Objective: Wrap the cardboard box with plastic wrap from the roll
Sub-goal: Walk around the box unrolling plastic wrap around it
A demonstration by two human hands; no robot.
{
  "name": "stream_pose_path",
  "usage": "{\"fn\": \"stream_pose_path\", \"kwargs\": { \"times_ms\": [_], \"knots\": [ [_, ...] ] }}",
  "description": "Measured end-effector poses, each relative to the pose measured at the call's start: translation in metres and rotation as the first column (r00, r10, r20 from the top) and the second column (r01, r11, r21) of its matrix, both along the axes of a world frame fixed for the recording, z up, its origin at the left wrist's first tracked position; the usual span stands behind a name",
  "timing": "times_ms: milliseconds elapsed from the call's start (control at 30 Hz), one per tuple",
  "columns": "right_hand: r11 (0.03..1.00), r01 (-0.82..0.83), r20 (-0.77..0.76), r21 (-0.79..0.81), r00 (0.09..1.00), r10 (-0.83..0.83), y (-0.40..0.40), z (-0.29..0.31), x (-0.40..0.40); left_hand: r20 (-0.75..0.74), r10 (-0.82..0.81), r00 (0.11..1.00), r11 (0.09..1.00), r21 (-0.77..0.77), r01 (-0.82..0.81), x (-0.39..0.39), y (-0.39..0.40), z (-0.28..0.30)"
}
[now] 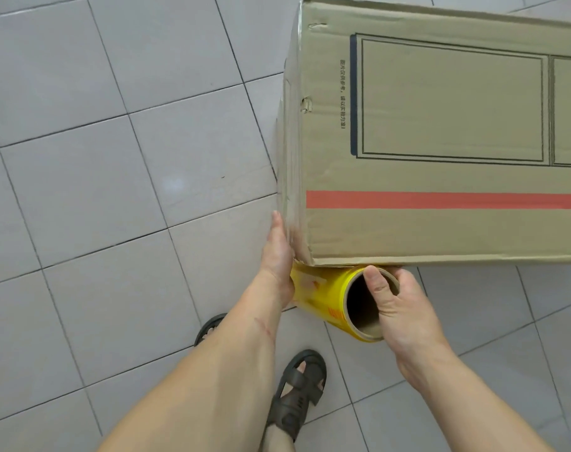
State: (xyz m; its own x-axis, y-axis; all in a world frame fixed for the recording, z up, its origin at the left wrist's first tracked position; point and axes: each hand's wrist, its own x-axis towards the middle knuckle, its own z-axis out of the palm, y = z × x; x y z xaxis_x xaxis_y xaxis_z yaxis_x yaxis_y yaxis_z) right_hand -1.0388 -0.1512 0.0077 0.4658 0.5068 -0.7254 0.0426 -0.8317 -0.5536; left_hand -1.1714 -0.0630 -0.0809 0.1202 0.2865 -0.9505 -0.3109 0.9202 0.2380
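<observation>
Item, leftmost: tiled floor [114, 190], grey, reaching under everything to the left of both hands. Item: left hand [279, 252], fingers straight and together, laid flat against the near corner of the cardboard box [440, 197]; whether it pins a film edge there cannot be told, though the box's end face just above the fingertips shows a faint sheen. Item: roll of plastic wrap [330, 298], yellow, lying between the two hands, tucked against the box's lower near edge. Item: right hand [398, 301], thumb hooked inside the open cardboard core, remaining fingers curled round the outside, clamped on the roll's end. Item: two dark sandals [299, 393] below the wrists. Hazards, judged: flat left palm may slip, freeing the film start; one-ended grip may let the roll tilt, so the film bunches or tears at the box corner; the roll may jam under the box edge.
</observation>
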Motion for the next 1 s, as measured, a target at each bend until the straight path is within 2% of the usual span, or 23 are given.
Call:
{"fn": "stream_pose_path", "kwargs": {
  "times_ms": [67,133,233,333,433,500,567,667,733,833,900,1000],
  "knots": [
    [1.0,0.007,-0.014,-0.007,1.0,-0.007,0.0,0.0,0.0,-0.042,0.007,0.999,1.0,-0.027,-0.008,0.002,0.001,-0.011],
    [1.0,0.023,-0.025,-0.01,0.999,-0.023,0.0,-0.002,-0.001,0.009,-0.051,0.999,0.997,-0.052,0.052,0.006,-0.003,-0.033],
    [0.999,0.038,-0.02,0.001,0.999,-0.038,0.001,-0.002,-0.002,0.046,-0.049,0.998,0.996,-0.069,0.052,0.005,-0.004,-0.039],
    [0.993,0.112,-0.097,-0.028,0.989,-0.115,0.0,0.0,-0.003,0.062,0.029,0.998,0.998,-0.048,-0.026,0.007,-0.012,-0.015],
    [0.982,0.173,-0.212,-0.075,0.96,-0.185,-0.003,0.005,-0.006,0.038,0.061,0.997,0.996,0.055,-0.063,0.016,-0.04,0.029],
    [0.979,0.191,-0.25,-0.076,0.946,-0.204,-0.006,0.006,-0.008,-0.023,-0.012,1.0,0.993,0.115,0.014,0.02,-0.059,0.039],
    [0.974,0.213,-0.255,-0.072,0.941,-0.225,-0.009,0.01,-0.011,-0.075,-0.184,0.98,0.97,0.15,0.194,0.019,-0.065,0.047],
    [0.978,0.205,-0.265,-0.036,0.942,-0.207,-0.014,0.014,-0.009,-0.064,-0.39,0.918,0.916,0.078,0.394,0.022,-0.055,0.067],
    [0.989,0.144,-0.281,-0.022,0.949,-0.145,-0.016,0.015,-0.005,-0.025,-0.416,0.909,0.909,0.021,0.417,0.022,-0.054,0.067],
    [0.997,0.073,-0.297,0.001,0.952,-0.069,-0.018,0.014,0.004,-0.039,-0.48,0.876,0.877,0.013,0.481,0.023,-0.056,0.062],
    [0.997,0.081,-0.308,0.013,0.949,-0.073,-0.026,0.011,0.012,-0.056,-0.524,0.85,0.849,0.036,0.526,0.032,-0.058,0.065],
    [0.991,0.126,-0.301,0.043,0.948,-0.107,-0.038,0.009,0.026,-0.135,-0.494,0.859,0.864,0.037,0.503,0.054,-0.061,0.071]
  ]
}}
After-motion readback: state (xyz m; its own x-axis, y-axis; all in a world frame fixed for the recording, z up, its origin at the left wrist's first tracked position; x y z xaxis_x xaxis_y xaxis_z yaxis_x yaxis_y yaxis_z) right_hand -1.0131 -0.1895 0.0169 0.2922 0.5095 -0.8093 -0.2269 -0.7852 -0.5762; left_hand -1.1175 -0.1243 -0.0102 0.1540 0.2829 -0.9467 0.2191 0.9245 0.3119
